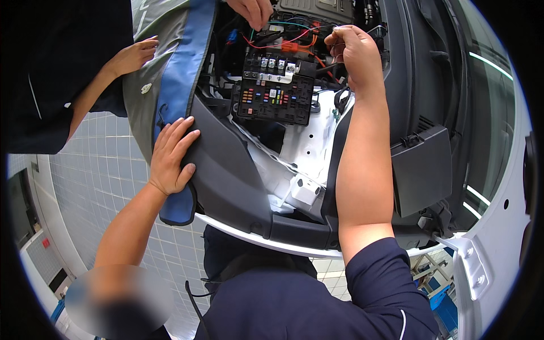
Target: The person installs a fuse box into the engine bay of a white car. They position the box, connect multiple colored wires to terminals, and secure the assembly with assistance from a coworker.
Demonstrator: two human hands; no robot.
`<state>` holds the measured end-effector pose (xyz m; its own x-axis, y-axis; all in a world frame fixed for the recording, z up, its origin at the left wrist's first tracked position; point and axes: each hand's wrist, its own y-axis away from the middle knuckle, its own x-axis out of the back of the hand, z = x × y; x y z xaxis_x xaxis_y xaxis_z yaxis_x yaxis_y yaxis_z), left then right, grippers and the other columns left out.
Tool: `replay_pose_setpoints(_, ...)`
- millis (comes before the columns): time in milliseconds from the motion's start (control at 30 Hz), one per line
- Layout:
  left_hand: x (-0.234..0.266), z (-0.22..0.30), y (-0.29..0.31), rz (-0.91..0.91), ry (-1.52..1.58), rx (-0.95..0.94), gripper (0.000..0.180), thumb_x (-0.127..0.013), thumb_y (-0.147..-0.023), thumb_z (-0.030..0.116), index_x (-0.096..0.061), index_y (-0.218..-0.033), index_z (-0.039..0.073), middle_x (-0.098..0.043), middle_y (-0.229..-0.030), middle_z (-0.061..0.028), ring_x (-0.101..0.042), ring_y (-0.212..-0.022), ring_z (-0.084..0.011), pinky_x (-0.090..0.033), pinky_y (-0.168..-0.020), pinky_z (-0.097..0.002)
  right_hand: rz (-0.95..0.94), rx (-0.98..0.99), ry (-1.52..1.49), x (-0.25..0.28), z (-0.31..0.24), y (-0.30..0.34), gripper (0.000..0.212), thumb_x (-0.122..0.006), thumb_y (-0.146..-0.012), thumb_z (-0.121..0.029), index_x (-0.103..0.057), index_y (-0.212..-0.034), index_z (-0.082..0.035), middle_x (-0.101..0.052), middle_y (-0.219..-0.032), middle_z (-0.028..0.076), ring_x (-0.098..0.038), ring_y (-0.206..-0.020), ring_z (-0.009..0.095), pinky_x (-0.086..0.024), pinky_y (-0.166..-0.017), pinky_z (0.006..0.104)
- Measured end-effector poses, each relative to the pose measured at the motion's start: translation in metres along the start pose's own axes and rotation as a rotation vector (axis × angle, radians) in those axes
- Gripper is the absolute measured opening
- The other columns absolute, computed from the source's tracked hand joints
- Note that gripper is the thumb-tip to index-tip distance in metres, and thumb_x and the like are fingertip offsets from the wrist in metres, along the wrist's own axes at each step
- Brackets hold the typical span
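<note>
My left hand (173, 156) lies flat, fingers spread, on the edge of a blue and grey fender cover (184, 73), its fingertips reaching onto the dark plastic trim (221, 164). At the upper right of the engine bay, my right hand (356, 51) is closed in a pinch on a thin wire (326, 26); the fingers partly hide it. Left of that hand, a red wire (272, 45) curves across the bay. Below it sits a black fuse box (275, 96), uncovered, with several coloured fuses and metal terminals.
A co-worker's hand (249, 10) reaches in at the top. Another co-worker's hand (133, 58) hovers by the cover's left side. Orange cables (309, 52) run behind the fuse box. White body metal (309, 141) lies in front, and a black plastic panel (422, 170) stands right of my forearm.
</note>
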<state>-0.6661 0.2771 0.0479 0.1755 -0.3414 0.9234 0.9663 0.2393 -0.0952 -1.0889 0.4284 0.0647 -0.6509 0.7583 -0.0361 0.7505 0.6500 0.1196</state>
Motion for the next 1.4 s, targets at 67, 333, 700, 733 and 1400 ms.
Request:
replay_pose_setpoints(67,-0.0013,0.0002,-0.0007,0.008,0.003,-0.003,0.065,-0.045,-0.098,0.053,-0.061,-0.14,0.006,-0.051,-0.155,-0.019,-0.044,-0.145,-0.0404,-0.028,-0.122,-0.0516,0.005,0.004,0.005,-0.0025,0.0001,-0.0003,0.016,-0.062,-0.096,-0.015,-0.07,-0.089,-0.003,-0.073,-0.082,0.006,-0.056,-0.066,0.007,-0.048,-0.062,0.0249)
replay_pose_setpoints(333,-0.0002,0.0019,-0.0044,0.001,-0.014,-0.01,0.066,-0.043,-0.099,0.054,-0.061,-0.139,0.005,-0.051,-0.154,-0.0199,-0.045,-0.144,-0.0408,-0.03,-0.121,-0.0521,0.012,-0.028,0.012,-0.0006,-0.0032,0.0043,0.015,-0.064,-0.095,-0.016,-0.071,-0.091,-0.003,-0.073,-0.083,0.005,-0.057,-0.069,0.007,-0.049,-0.066,0.0237)
replay_pose_setpoints(700,-0.0022,-0.0016,-0.0047,-0.017,-0.016,-0.008,0.069,-0.041,-0.099,0.057,-0.059,-0.14,0.005,-0.05,-0.154,-0.0209,-0.044,-0.145,-0.0416,-0.028,-0.122,-0.0528,0.004,-0.004,0.011,-0.0016,-0.0015,0.0036,0.017,-0.065,-0.096,-0.016,-0.071,-0.093,-0.001,-0.072,-0.083,0.005,-0.062,-0.07,0.008,-0.052,-0.066,0.0249)
replay_pose_setpoints(733,-0.0023,-0.0018,-0.0047,-0.019,-0.016,-0.008,0.069,-0.041,-0.099,0.057,-0.059,-0.14,0.005,-0.05,-0.155,-0.021,-0.044,-0.145,-0.0416,-0.028,-0.122,-0.0529,0.005,-0.005,0.006,-0.0027,-0.0021,0.004,0.017,-0.065,-0.096,-0.016,-0.071,-0.093,-0.001,-0.072,-0.083,0.005,-0.062,-0.071,0.009,-0.052,-0.066,0.025)
replay_pose_setpoints(1400,-0.003,-0.0041,-0.0041,-0.025,-0.018,-0.017,0.069,-0.041,-0.099,0.058,-0.058,-0.141,0.005,-0.049,-0.154,-0.0214,-0.043,-0.145,-0.0419,-0.027,-0.122,-0.054,0.133,-0.071,0.128,-0.0063,-0.0059,0.0057,0.017,-0.061,-0.098,-0.015,-0.07,-0.098,0.0,-0.073,-0.081,0.007,-0.061,-0.067,0.009,-0.05,-0.064,0.0248)
